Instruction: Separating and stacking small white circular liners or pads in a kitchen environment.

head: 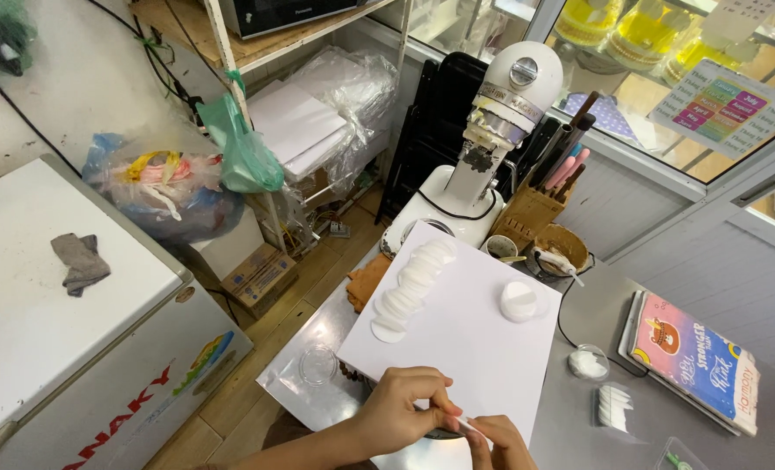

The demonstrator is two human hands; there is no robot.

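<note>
Both hands, left hand (402, 407) and right hand (498, 442), pinching probably one small white disc (469, 426) at near edge of white board (466, 335), open middle.

Between the fingers (446, 407) sits a thin white disc (467, 425), matt like paper. Just beyond them lies a smooth matt white board (466, 335) on a dull, brushed-metal surface (579, 409); farther off, a glossy white mixer (492, 139).

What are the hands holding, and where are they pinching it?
Both hands, left hand and right hand, pinch a small white disc by its edge, fingertips meeting over the white board.
</note>
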